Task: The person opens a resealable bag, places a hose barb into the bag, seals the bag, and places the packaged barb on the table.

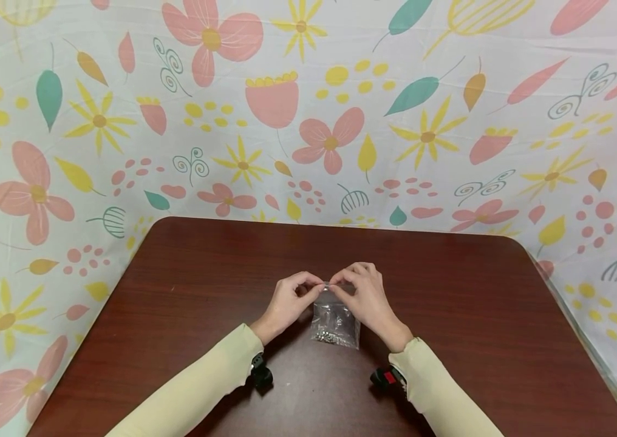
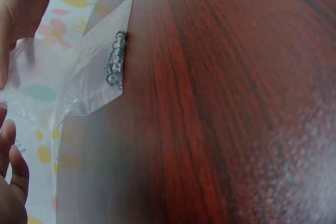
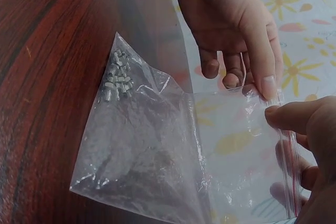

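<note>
A clear zip-lock bag (image 1: pixel 336 326) hangs between both hands above the table, its zip edge uppermost. Small silvery metal pieces (image 3: pixel 118 77), which look like nuts, are gathered in one bottom corner. My left hand (image 1: pixel 288 301) pinches the top edge between thumb and index finger. Close beside it, my right hand (image 1: pixel 365 296) pinches the same edge, thumb and index finger nearly meeting the left ones. The zip strip (image 3: pixel 287 166), with a red line, runs along the edge by the right hand in the right wrist view.
The dark reddish-brown wooden table (image 1: pixel 204 273) has rounded far corners. A white cloth (image 1: pixel 308 139) printed with flowers and leaves hangs behind and along its sides. Black wrist cameras (image 1: pixel 261 375) sit on both wrists, below the light yellow sleeves (image 1: pixel 194 382).
</note>
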`<action>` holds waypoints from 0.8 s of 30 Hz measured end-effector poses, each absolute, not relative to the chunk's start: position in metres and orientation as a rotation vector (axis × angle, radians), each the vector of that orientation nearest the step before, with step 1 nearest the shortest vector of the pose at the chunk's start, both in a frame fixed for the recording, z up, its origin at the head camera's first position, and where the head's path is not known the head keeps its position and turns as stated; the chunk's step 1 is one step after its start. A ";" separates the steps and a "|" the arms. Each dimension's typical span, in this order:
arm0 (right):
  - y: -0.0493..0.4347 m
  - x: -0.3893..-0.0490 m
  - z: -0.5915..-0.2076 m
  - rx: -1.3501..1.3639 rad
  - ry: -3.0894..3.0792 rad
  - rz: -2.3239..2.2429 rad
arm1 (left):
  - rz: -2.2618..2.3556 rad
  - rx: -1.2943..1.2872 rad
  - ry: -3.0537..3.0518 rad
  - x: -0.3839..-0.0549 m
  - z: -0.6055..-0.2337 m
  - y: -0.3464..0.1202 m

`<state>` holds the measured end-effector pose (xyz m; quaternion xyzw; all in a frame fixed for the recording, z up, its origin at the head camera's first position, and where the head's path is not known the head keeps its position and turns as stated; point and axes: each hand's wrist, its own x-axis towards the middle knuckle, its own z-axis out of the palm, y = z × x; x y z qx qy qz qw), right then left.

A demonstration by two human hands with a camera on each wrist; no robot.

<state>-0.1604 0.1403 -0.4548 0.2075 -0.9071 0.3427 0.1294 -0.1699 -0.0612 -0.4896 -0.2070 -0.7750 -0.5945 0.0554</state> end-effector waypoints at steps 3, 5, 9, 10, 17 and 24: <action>0.140 -0.161 -0.456 0.608 -2.629 0.998 | -1.803 -0.624 -2.350 -0.170 -0.489 -0.061; 0.141 -0.161 -0.456 0.607 -2.630 1.002 | -1.799 -0.623 -2.352 -0.170 -0.489 -0.061; 0.143 -0.162 -0.455 0.585 -2.638 1.016 | -1.785 -0.624 -2.363 -0.171 -0.488 -0.062; 0.144 -0.163 -0.455 0.578 -2.640 1.021 | -1.781 -0.626 -2.365 -0.171 -0.487 -0.063; 0.152 -0.162 -0.456 0.572 -2.660 1.024 | -1.749 -0.640 -2.378 -0.171 -0.488 -0.064; 0.154 -0.161 -0.457 0.597 -2.651 1.007 | -1.731 -0.662 -2.390 -0.171 -0.489 -0.063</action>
